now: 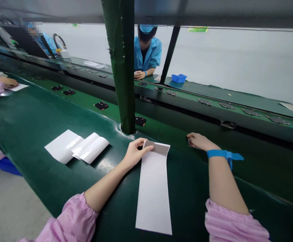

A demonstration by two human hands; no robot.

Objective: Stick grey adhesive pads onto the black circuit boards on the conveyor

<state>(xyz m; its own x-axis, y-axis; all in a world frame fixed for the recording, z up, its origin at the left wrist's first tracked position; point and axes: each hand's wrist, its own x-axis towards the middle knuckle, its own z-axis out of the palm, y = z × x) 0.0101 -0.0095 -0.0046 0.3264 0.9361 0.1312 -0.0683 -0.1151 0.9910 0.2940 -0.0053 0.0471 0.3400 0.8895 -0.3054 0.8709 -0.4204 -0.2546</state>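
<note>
A long white paper strip (154, 191) lies on the green bench in front of me, its far end folded up. My left hand (134, 153) pinches that folded end at its left corner. My right hand (199, 141) reaches to the near edge of the conveyor belt, fingers closed on a small dark flat part (189, 143) that is mostly hidden under them. A blue wrist strap (223, 155) circles my right wrist. Both sleeves are pink.
White sheets (77, 147) lie at my left. A green post (122, 67) rises ahead. Dark parts such as one (101, 106) ride the green belts (176, 101). A person in blue (146, 53) works opposite near a blue tray (179, 78); another pink-sleeved hand (6, 81) is at far left.
</note>
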